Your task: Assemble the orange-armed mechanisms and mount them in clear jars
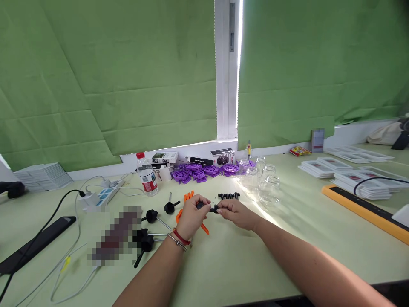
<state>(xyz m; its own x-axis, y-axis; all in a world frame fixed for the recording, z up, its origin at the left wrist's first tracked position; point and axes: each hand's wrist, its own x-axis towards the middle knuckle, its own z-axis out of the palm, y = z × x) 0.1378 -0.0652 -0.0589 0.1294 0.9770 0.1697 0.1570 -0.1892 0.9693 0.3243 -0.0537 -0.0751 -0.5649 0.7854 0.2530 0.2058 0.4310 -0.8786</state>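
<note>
Several black knobs with metal rods (147,242) lie by the left forearm (155,270), which could nudge them. The left hand (192,216) and right hand (235,213) pinch a small black piece (214,209) between them; uneven pressure could make it slip. Glass jars (269,190) farther right could topple if a reach knocks them.

Black part (214,209) partly behind fingers (206,208)

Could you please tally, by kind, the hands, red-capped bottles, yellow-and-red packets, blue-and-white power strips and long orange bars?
Left hand and right hand: 2
Red-capped bottle: 1
Yellow-and-red packet: 1
Blue-and-white power strip: 1
Long orange bar: 1
Total: 6
</note>
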